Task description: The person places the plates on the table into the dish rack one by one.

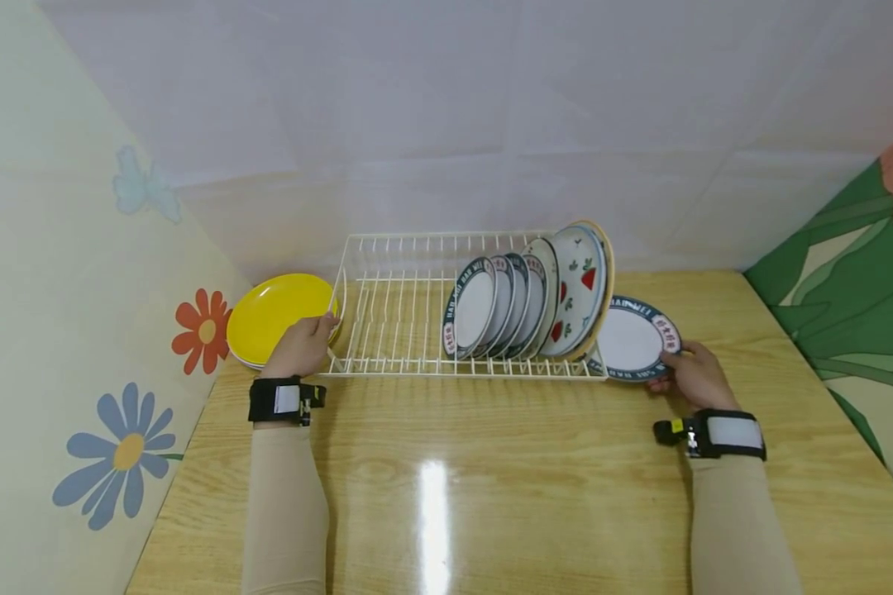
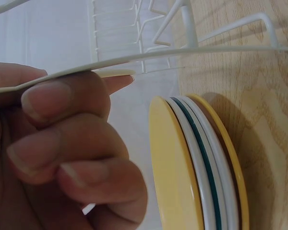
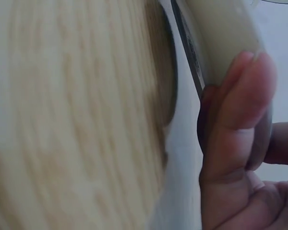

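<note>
Sleeves [image 1: 286, 512]: both extend over the table [image 1: 551, 512].
Rack [image 1: 417, 376]: on the table; plates [image 1: 475, 310] lean in its right half.
Yellow stack [image 1: 279, 310]: just beside the rack's left end.
Held plate [image 1: 628, 339]: right of the rack; contact with the table cannot be told.
Left hand [image 1: 298, 343]: fingers curled round the rack's end wire [image 2: 221, 51].
Right hand [image 1: 695, 376]: pinches the held plate's rim.
Risk: weak pinch could drop it; bumping could topple the leaning plates.
</note>
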A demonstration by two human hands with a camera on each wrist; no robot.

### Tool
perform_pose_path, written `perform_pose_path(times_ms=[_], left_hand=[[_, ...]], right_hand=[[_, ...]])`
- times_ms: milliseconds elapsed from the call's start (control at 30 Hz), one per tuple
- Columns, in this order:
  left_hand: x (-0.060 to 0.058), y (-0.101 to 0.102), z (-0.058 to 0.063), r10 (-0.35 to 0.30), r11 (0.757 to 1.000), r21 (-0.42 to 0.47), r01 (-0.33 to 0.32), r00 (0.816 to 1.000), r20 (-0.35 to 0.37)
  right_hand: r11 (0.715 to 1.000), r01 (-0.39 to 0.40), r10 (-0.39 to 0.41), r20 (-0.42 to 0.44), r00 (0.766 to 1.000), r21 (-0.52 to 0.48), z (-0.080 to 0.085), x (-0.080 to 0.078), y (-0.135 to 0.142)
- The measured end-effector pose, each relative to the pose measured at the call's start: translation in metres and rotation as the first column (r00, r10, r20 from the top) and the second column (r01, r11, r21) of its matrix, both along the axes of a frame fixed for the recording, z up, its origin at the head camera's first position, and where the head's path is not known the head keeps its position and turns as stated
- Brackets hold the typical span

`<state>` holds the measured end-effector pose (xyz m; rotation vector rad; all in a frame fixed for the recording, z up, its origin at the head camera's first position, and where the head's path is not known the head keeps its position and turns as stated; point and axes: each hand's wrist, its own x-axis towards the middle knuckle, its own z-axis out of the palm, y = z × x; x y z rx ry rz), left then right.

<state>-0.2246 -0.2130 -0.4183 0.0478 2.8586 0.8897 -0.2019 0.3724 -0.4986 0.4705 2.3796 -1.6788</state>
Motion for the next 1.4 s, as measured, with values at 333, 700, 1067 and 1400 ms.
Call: perform_pose_path(times_ms=[333,700,1067,1400], left_hand=[[0.000,0.000,0.000,0.007,1.000,0.005,-0.007,1.000,0.016],[0.000,0.001,0.002,0.009,1.000,-0.015,-0.009,1.000,0.016],[-0.001,0.001,0.001,0.010,1.000,-0.014,-0.010,1.000,0.009],[-0.001,0.001,0.001,0.007,1.000,-0.016,-0.007,1.000,0.009]], right_hand=[[1.000,0.026,-0.026,-0.057,0.998,-0.009,0.002,0.003,0.014],[0.863,0.228,-0.310,-0.115,0.944,-0.450,0.029,0.020,0.032],[0.679,0.175,-0.460,-0.228,0.858,-0.713,0.068,0.033,0.015],[0.723,-0.001,-0.377,-0.395,0.838,-0.691,0.111,0.044,-0.017]])
